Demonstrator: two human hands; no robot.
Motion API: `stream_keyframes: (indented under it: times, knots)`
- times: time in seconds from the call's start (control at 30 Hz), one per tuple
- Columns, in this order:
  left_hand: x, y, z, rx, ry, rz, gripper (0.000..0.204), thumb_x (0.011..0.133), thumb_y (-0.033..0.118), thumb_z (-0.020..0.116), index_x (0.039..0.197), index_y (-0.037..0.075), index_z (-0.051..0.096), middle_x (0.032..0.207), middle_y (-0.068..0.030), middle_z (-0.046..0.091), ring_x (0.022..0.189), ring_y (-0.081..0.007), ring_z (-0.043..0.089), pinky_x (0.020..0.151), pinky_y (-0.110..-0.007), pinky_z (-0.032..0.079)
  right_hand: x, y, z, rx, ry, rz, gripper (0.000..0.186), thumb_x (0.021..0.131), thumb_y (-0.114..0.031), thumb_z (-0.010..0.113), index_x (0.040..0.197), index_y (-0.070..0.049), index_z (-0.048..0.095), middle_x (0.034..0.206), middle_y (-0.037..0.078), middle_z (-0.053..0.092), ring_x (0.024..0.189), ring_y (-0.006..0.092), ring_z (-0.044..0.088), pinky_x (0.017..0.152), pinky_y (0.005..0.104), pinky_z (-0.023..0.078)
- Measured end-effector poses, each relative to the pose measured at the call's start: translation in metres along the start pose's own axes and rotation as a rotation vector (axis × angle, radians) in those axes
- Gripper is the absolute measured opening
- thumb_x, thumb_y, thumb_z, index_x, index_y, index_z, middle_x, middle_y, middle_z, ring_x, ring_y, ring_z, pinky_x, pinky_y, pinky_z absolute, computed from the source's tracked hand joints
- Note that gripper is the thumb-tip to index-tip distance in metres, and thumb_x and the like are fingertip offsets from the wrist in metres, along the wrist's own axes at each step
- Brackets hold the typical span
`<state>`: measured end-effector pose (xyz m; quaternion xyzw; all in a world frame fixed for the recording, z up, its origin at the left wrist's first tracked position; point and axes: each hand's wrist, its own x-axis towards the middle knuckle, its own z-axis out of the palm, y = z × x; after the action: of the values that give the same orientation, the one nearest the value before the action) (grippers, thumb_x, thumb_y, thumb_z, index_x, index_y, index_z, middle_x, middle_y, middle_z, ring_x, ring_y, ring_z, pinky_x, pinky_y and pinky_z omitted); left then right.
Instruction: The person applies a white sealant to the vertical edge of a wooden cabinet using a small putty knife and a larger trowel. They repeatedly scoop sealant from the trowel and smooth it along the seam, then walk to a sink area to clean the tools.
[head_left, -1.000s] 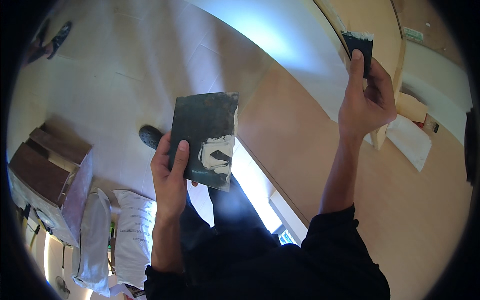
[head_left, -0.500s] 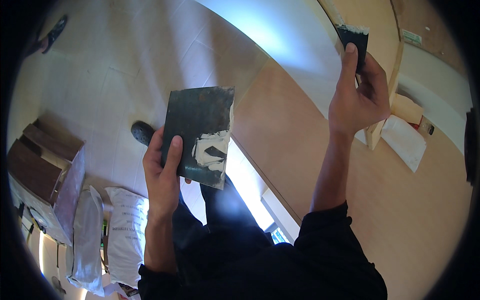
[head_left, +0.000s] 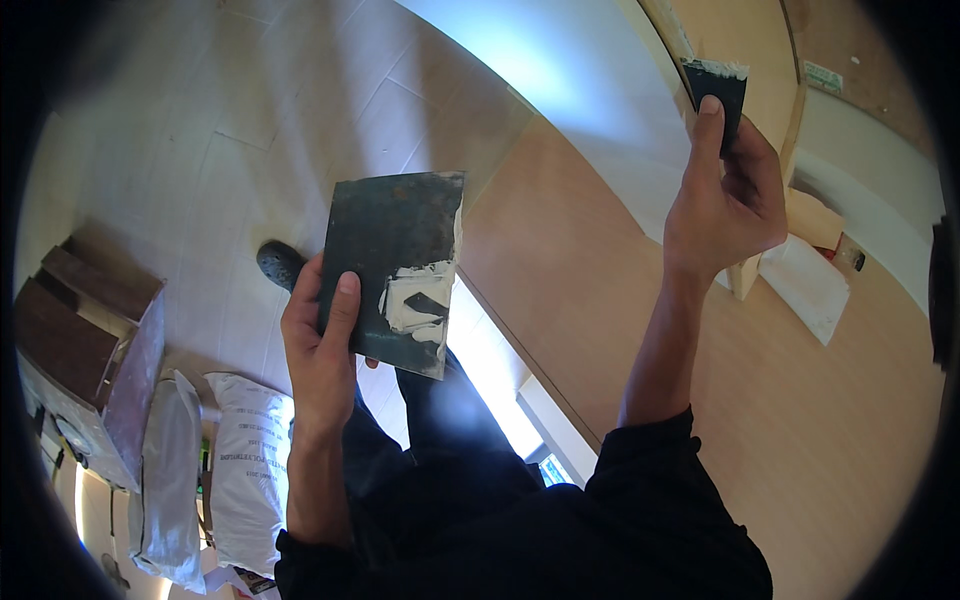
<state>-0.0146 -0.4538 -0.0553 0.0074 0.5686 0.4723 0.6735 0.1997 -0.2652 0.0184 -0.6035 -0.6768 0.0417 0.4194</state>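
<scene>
Well to the left of the left hand point(head_left: 325, 345) sits a brown-topped box point(head_left: 75, 340); nearer, below and left of that grip, are two white sacks point(head_left: 252, 470). Just beyond its fingers shows a dark shoe point(head_left: 281, 264). The left hand is closed on the edge of a dark rectangular plate point(head_left: 385, 225), thumb on top; right of the thumb, the plate carries white paste point(head_left: 408, 303). Between the two grips spreads a pale brown panel point(head_left: 560, 240). The right hand point(head_left: 725, 215), raised, pinches a small dark spreader point(head_left: 717, 108) between thumb and bent fingers, its white-coated edge pointing away from the grip; whether that edge touches the board point(head_left: 740, 35) behind it, I cannot tell. Below and right of this grip is a white sheet point(head_left: 808, 285).
</scene>
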Motion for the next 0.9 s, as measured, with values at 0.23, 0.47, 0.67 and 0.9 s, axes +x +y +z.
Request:
stream_keyframes:
  times: [0.23,0.47,0.67,0.9]
  knots:
    - [0.001,-0.001,0.0,0.003,-0.011,0.017,0.043,0.103,0.026,0.06,0.136,0.0,0.053,0.084,-0.0001,0.069,0.057,-0.0021,0.059,0.041,-0.018,0.037,0.001,-0.001,0.004,0.008,0.016,0.029,0.014,0.086,0.001,0.077,0.095,0.01,0.07,0.079,0.01,0.071,0.069,0.011,0.065,0.064,0.0226,0.053]
    - [0.001,-0.001,0.0,0.017,-0.005,0.003,0.043,0.103,0.026,0.06,0.136,0.0,0.053,0.083,0.0001,0.069,0.056,-0.002,0.059,0.042,-0.019,0.037,0.001,0.0,0.007,0.091,-0.002,0.007,0.022,0.086,-0.011,0.082,0.095,0.006,0.073,0.08,0.006,0.072,0.068,0.0054,0.062,0.062,0.0177,0.047]
    - [0.002,-0.001,0.0,0.021,0.002,0.0,0.042,0.104,0.025,0.059,0.136,0.0,0.053,0.082,0.0,0.068,0.056,-0.0019,0.058,0.042,-0.019,0.037,0.001,0.002,0.009,0.037,0.047,0.039,0.021,0.086,-0.01,0.082,0.095,0.006,0.073,0.08,0.006,0.072,0.067,0.0051,0.061,0.061,0.0175,0.046]
    - [0.001,-0.001,0.001,0.032,0.016,-0.017,0.043,0.104,0.026,0.059,0.137,-0.001,0.052,0.082,-0.0003,0.069,0.056,-0.0024,0.058,0.042,-0.019,0.037,0.003,0.001,0.012,0.063,0.019,0.0,0.02,0.086,-0.009,0.082,0.095,0.007,0.073,0.08,0.008,0.073,0.068,0.0061,0.063,0.063,0.0183,0.048]
